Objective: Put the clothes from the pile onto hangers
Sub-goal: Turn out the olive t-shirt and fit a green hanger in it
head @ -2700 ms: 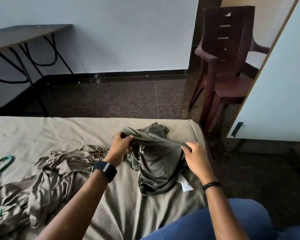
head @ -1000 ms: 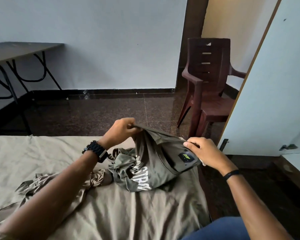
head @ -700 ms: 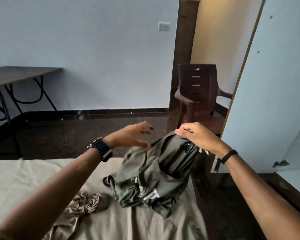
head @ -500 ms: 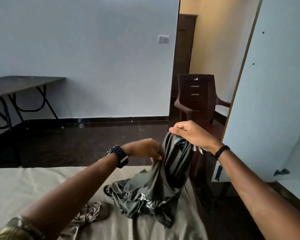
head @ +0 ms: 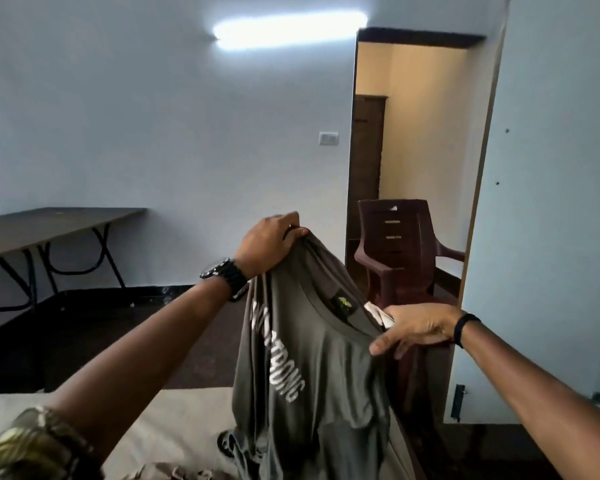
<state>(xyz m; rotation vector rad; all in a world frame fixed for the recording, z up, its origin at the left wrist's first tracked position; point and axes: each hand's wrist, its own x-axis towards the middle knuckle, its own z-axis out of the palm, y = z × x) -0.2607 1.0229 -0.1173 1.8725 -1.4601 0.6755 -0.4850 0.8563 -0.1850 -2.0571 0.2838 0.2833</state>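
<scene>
An olive-grey T-shirt (head: pixel 312 368) with white lettering hangs in the air in front of me, above the bed (head: pixel 174 417). My left hand (head: pixel 269 244) grips one shoulder of it, raised high. Lower and to the right, my right hand (head: pixel 416 327) pinches the fabric at the collar, beside the neck label. The shirt's lower part drops toward the bed and out of view. A bit of crumpled beige cloth (head: pixel 167 474) shows at the bottom edge. No hanger is in view.
A dark brown plastic chair (head: pixel 399 251) stands behind the shirt by the doorway. A white cupboard door (head: pixel 541 237) fills the right side. A dark folding table (head: pixel 49 226) stands at the left wall. Dark floor lies beyond the bed.
Both hands have lifted the T-shirt off the bed and spread it out. My left hand rose well above the right, and my view tilted upward.
</scene>
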